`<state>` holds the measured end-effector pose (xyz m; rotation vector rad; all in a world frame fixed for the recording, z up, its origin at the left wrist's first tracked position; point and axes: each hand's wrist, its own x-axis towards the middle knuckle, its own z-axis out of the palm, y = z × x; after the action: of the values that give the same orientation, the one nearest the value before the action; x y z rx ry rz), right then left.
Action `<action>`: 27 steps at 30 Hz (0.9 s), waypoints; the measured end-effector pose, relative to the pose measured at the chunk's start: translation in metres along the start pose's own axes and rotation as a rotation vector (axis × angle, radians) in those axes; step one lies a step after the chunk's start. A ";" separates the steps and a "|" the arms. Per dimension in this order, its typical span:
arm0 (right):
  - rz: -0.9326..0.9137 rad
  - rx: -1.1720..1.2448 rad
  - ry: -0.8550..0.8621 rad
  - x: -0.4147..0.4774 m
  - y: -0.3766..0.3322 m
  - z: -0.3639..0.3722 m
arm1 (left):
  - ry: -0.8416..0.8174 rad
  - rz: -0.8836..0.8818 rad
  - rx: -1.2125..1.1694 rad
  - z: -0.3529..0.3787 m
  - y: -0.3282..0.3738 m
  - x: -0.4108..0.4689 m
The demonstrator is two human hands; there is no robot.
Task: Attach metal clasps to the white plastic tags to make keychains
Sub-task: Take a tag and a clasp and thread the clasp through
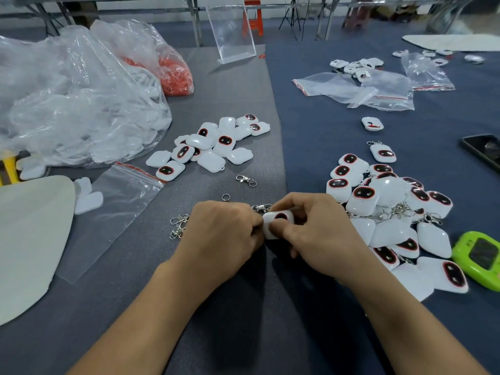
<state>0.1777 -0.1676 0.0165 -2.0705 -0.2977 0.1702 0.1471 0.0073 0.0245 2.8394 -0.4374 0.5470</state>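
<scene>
The right hand (311, 231) grips a white tag (280, 220). The left hand (224, 234), fingers curled, pinches a metal clasp (261, 207) at its edge.

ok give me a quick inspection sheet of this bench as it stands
surface: grey mat beside blue cloth.
job's things: white tag with clasp at its edge; loose tags; spare clasps; finished keychains.
clutter: plastic bags, green device, phone, acrylic stand.
hands: left hand pinches the clasp; right hand grips the white tag.
cables: nothing seen on the table; a dark lead hangs by a tripod far back.
surroundings: red stool, table legs.
</scene>
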 end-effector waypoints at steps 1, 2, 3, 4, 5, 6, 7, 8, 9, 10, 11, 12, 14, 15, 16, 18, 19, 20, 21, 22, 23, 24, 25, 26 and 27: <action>0.038 0.061 -0.015 0.002 0.001 -0.001 | 0.018 -0.002 0.018 -0.001 0.001 0.000; 0.075 0.119 -0.028 0.003 0.002 -0.001 | 0.039 -0.012 0.021 -0.001 0.000 -0.001; 0.103 0.171 -0.041 0.004 0.003 -0.002 | 0.064 -0.028 0.011 -0.002 -0.001 -0.001; 0.122 0.212 -0.053 0.005 0.003 -0.002 | 0.088 -0.049 -0.009 -0.002 -0.002 -0.003; 0.132 0.245 -0.064 0.006 0.003 -0.002 | 0.105 -0.071 -0.036 -0.002 -0.003 -0.004; 0.138 0.270 -0.071 0.006 0.003 -0.003 | 0.112 -0.098 -0.066 -0.002 -0.003 -0.005; 0.143 0.294 -0.076 0.006 0.003 -0.003 | 0.117 -0.130 -0.097 -0.002 -0.003 -0.006; 0.147 0.319 -0.077 0.006 0.002 -0.003 | 0.123 -0.168 -0.123 -0.002 -0.002 -0.006; 0.154 0.345 -0.079 0.006 0.002 -0.004 | 0.133 -0.205 -0.149 -0.002 -0.002 -0.006; 0.161 0.373 -0.081 0.006 0.002 -0.005 | 0.142 -0.235 -0.182 -0.002 -0.002 -0.006; 0.167 0.401 -0.086 0.006 0.002 -0.006 | 0.141 -0.254 -0.232 -0.001 -0.002 -0.005; 0.171 0.427 -0.092 0.006 0.001 -0.007 | 0.126 -0.265 -0.306 0.000 -0.002 -0.005; 0.175 0.461 -0.099 0.006 0.001 -0.009 | 0.098 -0.292 -0.507 0.001 -0.002 -0.004; 0.175 0.469 -0.100 0.006 0.001 -0.009 | 0.104 -0.317 -0.602 0.001 -0.002 -0.004; 0.174 0.476 -0.103 0.006 0.000 -0.010 | 0.117 -0.341 -0.675 0.001 -0.002 -0.004; 0.172 0.492 -0.106 0.006 0.000 -0.010 | 0.137 -0.372 -0.754 0.002 -0.003 -0.003; 0.170 0.497 -0.107 0.006 0.000 -0.010 | 0.136 -0.385 -0.779 0.003 -0.003 -0.003; 0.167 0.497 -0.108 0.006 0.000 -0.010 | 0.129 -0.402 -0.804 0.004 -0.004 -0.003; 0.164 0.497 -0.109 0.006 0.000 -0.010 | 0.120 -0.423 -0.833 0.005 -0.006 -0.002; 0.161 0.501 -0.111 0.006 -0.001 -0.011 | 0.110 -0.447 -0.868 0.005 -0.007 -0.002; 0.159 0.508 -0.113 0.006 -0.001 -0.011 | 0.097 -0.471 -0.911 0.005 -0.008 -0.001; 0.159 0.520 -0.117 0.006 -0.001 -0.013 | 0.081 -0.492 -0.960 0.004 -0.010 0.000; 0.161 0.532 -0.124 0.006 -0.002 -0.014 | 0.060 -0.506 -1.012 0.003 -0.010 0.001; 0.164 0.541 -0.131 0.006 -0.002 -0.015 | 0.034 -0.512 -1.063 0.002 -0.011 0.002; 0.169 0.547 -0.136 0.005 -0.002 -0.016 | 0.007 -0.511 -1.109 0.001 -0.011 0.002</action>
<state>0.1865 -0.1782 0.0258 -1.5409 -0.1363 0.4450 0.1532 0.0168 0.0226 1.7579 0.0308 0.1195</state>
